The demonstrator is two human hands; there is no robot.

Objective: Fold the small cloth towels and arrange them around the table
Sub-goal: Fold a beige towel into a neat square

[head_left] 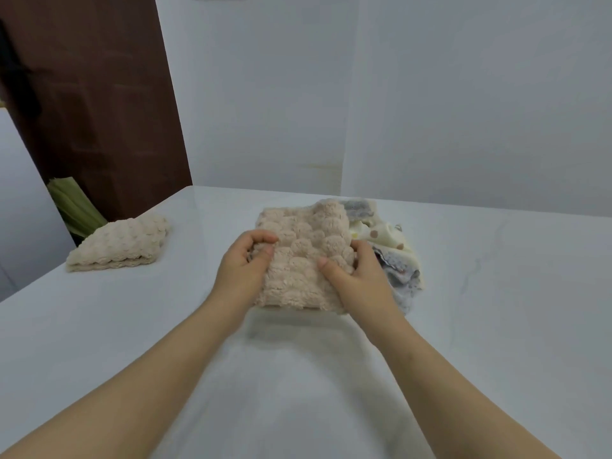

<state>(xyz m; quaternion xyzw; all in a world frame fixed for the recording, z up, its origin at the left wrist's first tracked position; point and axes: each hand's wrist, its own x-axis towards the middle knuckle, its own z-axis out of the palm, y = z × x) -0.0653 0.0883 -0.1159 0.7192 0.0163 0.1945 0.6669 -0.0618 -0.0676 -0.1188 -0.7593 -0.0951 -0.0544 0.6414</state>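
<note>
Two hands share one pinkish-beige towel (298, 256). The left hand (243, 263) grips its left edge and the right hand (362, 279) its right edge, each with the thumb on top and the fingers curled underneath. The towel spans the gap between the hands. Its near edge seems lifted a little off the tabletop (496, 309), going by the shadow beneath it. Its far end reaches away from the hands and partly covers a pile of patterned cloths (397, 256), which lies just beyond and to the outside of the right hand.

The towel looks nearly square, perhaps slightly longer away from the person than across. With the hands on opposite sides, the likely next fold either brings one side over to the other or tips the near edge forward; which one cannot be told.

A folded cream towel (121, 245) lies well off to the outside of the left hand, near the tabletop's left edge. The left hand is therefore the nearer one for setting anything down on that side.
</note>
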